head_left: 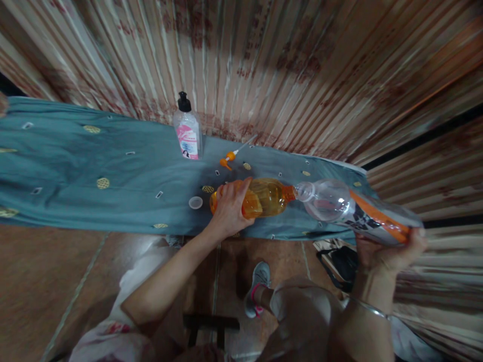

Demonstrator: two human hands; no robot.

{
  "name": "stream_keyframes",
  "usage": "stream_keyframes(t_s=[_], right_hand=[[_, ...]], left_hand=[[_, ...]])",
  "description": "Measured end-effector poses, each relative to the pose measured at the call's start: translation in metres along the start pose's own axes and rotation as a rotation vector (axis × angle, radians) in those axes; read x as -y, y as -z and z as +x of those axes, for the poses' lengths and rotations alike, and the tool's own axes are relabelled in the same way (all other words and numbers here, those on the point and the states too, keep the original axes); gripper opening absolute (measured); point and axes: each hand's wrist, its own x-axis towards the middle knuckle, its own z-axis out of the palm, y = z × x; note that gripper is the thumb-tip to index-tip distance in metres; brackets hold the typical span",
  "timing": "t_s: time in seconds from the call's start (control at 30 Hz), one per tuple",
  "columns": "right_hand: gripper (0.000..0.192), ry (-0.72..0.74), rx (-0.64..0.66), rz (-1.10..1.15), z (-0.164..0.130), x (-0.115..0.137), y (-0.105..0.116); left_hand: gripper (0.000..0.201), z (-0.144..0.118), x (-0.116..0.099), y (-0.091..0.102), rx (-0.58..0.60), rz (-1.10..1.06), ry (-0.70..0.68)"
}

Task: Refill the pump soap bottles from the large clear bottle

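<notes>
My left hand (231, 208) is wrapped round the lower part of an orange bottle (269, 197) held tilted over the cloth. Its neck meets the mouth of a clear plastic bottle (328, 198) with an orange and black label. My right hand (390, 251) grips that clear bottle near its base, from below. Whether liquid passes between the two mouths I cannot tell. An orange pump top (228, 158) with a thin tube lies behind the orange bottle. A small white cap (195, 202) rests to the left of my left hand.
The narrow table wears a teal cloth (128, 166) with pineapple prints. A clear bottle with a black cap and pink label (187, 133) stands at its back edge. Behind hangs a pleated curtain (234, 65). A dark bag (338, 266) sits below the table at right.
</notes>
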Motion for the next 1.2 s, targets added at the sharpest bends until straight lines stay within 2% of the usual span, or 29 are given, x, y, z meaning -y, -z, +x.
stream_keyframes(t_s=[0.33,1.2], right_hand=[[0.043,-0.021,-0.022,0.000,-0.0029,0.0021,-0.0027],[0.041,-0.003,0.017,-0.021,-0.0024,0.0011,-0.0002]], left_hand=[[0.099,-0.0003,0.0003,-0.0005,0.000,-0.005,-0.002],[0.098,-0.0008,0.0008,-0.0007,-0.023,-0.001,-0.020]])
